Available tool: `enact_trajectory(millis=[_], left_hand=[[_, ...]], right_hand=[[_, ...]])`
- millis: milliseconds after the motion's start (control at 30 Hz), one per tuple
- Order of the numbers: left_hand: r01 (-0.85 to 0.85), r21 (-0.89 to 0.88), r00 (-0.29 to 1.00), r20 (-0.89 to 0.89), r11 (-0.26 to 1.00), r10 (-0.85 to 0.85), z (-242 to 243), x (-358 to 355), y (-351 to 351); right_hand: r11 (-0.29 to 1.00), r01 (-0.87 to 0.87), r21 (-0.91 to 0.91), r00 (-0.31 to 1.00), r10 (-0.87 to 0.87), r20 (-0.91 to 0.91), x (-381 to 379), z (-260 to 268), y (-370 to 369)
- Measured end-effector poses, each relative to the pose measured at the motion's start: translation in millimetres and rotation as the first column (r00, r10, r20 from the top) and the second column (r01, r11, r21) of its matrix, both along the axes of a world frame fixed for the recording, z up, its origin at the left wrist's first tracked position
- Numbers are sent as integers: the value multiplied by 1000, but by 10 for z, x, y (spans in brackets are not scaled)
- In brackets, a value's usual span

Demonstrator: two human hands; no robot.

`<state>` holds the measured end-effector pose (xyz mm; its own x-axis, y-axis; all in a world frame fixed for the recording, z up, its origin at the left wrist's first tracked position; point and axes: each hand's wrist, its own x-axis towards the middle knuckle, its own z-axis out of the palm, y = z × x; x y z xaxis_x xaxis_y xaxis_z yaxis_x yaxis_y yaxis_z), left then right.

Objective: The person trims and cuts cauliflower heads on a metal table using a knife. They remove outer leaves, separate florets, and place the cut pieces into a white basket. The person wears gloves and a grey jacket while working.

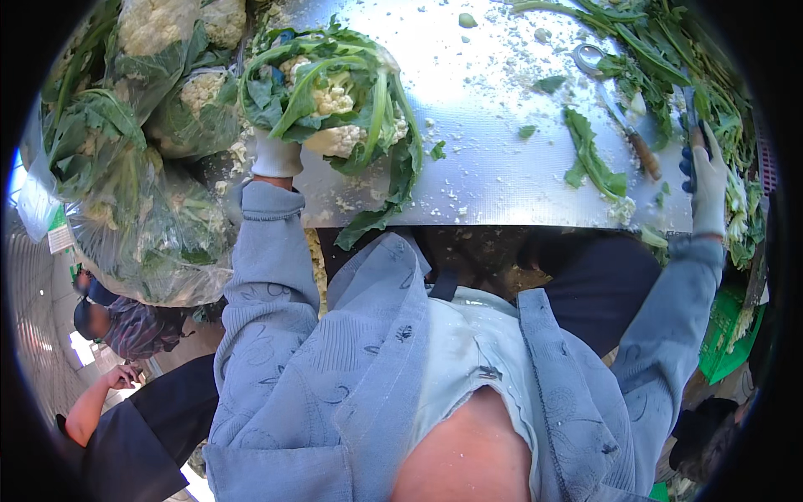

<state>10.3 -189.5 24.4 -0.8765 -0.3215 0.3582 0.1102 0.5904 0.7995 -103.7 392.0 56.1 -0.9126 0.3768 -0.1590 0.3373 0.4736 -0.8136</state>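
Observation:
My left hand (278, 154), in a white and blue glove, holds a cauliflower (332, 100) with its long green leaves at the metal table's near left. Leaves and florets hide most of its fingers. At the table's right side, my right hand (709, 164), gloved alike, is closed around the handle of a knife (692, 119), whose blade points away among cut leaves. To its left lies a tool with a wooden handle (645, 155) and a metal shaft. Near that shaft's far end is a round metal piece (589, 58). A loose cauliflower leaf (590, 154) lies between the hands.
Cauliflowers in clear plastic bags (169, 232) are heaped at the left. Cut leaves (721, 81) pile up along the right edge. White crumbs dot the metal table (502, 182). A green crate (731, 332) stands low at the right. Other people (138, 323) are at the lower left.

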Motion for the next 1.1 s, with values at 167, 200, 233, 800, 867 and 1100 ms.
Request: enact_trajectory(millis=[167,200,233,800,867,1100], left_hand=[[43,-76,999,-14,996,-44,-17,-66,-5],[58,-96,998,-15,994,-60,-34,-69,-10],[73,-115,997,-17,991,-75,-52,-55,-14],[210,-418,978,86,884,-192,121,-49,-217],[101,-677,985,-34,729,-168,-51,-51,-237],[183,-599,976,12,780,-219,92,-18,-17]], right_hand=[[878,-292,-379,955,245,-168,889,495,-866],[835,-379,-399,925,346,-157,1052,557,-1074],[784,-460,-416,885,442,-144,1203,617,-1230],[444,-582,-681,691,712,-126,1168,573,-2047],[455,-555,-697,706,701,-104,1191,593,-2040],[452,-573,-684,723,672,-161,1085,468,-2180]])
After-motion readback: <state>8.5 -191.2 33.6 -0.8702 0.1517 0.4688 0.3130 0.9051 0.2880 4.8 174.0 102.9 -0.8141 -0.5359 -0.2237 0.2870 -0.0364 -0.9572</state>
